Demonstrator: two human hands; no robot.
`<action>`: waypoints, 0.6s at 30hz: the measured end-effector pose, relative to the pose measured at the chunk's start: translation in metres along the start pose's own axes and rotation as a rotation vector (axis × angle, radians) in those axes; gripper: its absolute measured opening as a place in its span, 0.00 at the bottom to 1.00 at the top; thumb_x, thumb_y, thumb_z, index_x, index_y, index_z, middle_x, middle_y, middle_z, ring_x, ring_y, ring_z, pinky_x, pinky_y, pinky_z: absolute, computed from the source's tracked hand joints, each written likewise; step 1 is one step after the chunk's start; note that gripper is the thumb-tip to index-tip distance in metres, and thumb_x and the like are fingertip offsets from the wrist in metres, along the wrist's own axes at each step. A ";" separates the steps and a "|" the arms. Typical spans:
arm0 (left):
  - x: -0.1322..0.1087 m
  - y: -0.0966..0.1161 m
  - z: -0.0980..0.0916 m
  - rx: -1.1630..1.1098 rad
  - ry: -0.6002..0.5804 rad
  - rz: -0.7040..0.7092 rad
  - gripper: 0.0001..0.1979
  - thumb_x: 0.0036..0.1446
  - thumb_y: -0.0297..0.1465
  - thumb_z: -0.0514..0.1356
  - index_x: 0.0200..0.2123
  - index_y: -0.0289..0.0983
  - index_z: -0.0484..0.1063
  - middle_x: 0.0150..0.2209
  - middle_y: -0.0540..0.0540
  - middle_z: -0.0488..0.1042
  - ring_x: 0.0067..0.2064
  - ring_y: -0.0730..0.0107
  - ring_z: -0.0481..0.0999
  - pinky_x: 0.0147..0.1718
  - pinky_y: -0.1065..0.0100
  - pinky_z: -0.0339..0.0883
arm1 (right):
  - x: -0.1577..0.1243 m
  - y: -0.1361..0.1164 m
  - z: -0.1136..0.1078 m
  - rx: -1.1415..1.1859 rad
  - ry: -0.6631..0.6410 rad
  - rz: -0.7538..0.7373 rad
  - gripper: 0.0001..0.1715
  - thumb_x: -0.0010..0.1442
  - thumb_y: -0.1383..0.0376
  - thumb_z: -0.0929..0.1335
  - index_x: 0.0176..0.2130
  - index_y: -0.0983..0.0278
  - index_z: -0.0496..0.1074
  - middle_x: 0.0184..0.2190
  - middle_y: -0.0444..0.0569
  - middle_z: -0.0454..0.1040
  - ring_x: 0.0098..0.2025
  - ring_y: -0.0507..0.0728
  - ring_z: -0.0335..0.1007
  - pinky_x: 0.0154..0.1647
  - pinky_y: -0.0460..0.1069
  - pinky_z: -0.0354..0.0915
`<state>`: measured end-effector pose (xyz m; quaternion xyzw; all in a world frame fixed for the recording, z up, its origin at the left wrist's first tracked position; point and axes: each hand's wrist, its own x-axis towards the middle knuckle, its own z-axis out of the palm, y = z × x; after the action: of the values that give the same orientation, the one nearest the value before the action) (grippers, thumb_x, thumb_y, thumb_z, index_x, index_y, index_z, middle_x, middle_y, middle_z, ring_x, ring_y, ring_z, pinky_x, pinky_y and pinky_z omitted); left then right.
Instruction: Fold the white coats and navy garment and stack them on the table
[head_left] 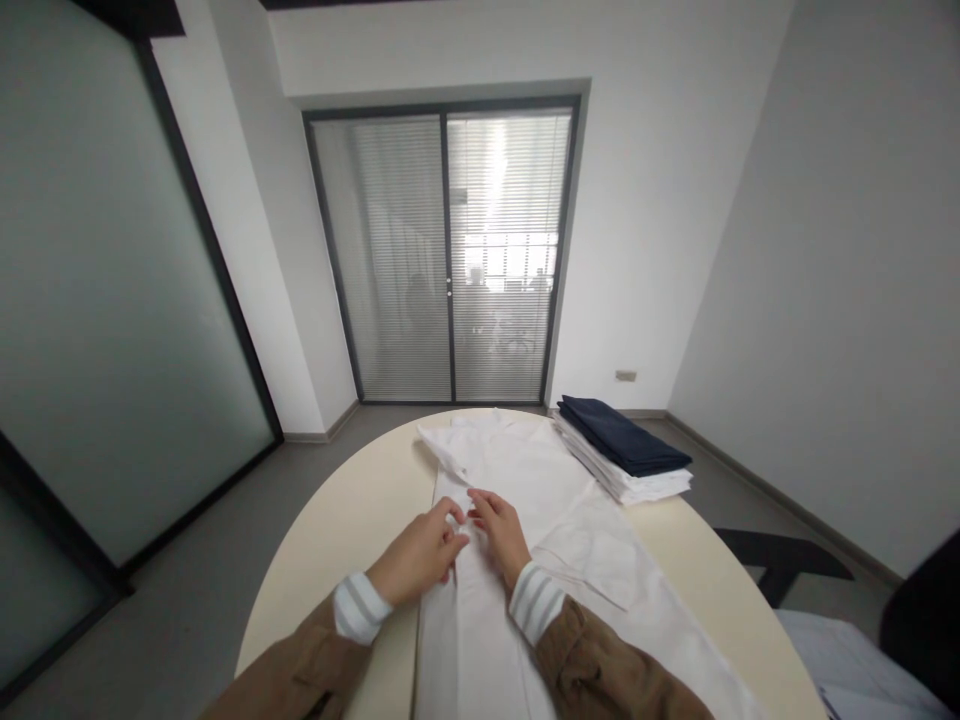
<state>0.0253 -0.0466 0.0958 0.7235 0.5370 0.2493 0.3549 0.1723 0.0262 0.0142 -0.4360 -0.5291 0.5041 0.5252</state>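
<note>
A white shirt (517, 460) lies spread lengthwise on the round cream table (322, 540). Its far end has a flap turned out to the left, and what looks like a sleeve (592, 565) is folded across its right part. Over the shirt's left front edge, both hands meet with their fingertips close together. My left hand (424, 548) is curled, thumb and forefinger bent towards the cloth in a pinch. From the other side my right hand (499, 528) has its fingers bent onto the same edge. The small bit of cloth between the fingertips is mostly hidden.
A stack of folded white cloth (637, 488) with a folded navy piece (626, 435) on top stands at the table's far right edge. Right of the table are a black chair part (784, 553) and pale cloth (862, 660). Glass doors with blinds (450, 260) stand beyond.
</note>
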 end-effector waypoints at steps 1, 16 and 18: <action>0.004 0.001 0.010 -0.009 -0.018 0.027 0.09 0.61 0.37 0.54 0.43 0.40 0.63 0.19 0.57 0.67 0.20 0.71 0.69 0.25 0.72 0.60 | 0.003 0.002 -0.002 0.030 0.025 0.035 0.28 0.54 0.49 0.68 0.45 0.67 0.74 0.37 0.52 0.76 0.35 0.56 0.72 0.37 0.49 0.68; 0.016 -0.030 0.058 0.077 -0.094 0.226 0.09 0.56 0.29 0.57 0.36 0.36 0.77 0.28 0.48 0.78 0.26 0.73 0.71 0.27 0.74 0.60 | 0.014 0.010 -0.019 -0.191 0.119 0.110 0.26 0.46 0.66 0.67 0.46 0.69 0.76 0.21 0.40 0.67 0.21 0.50 0.58 0.23 0.45 0.55; 0.017 -0.030 0.059 0.064 -0.092 0.237 0.09 0.57 0.30 0.57 0.36 0.36 0.77 0.28 0.48 0.78 0.27 0.72 0.71 0.28 0.73 0.61 | 0.014 0.008 -0.021 -0.123 0.111 0.142 0.25 0.46 0.65 0.68 0.45 0.69 0.76 0.20 0.38 0.64 0.21 0.49 0.57 0.23 0.45 0.54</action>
<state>0.0564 -0.0397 0.0354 0.8036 0.4386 0.2388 0.3239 0.1917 0.0429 0.0068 -0.5310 -0.4968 0.4819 0.4889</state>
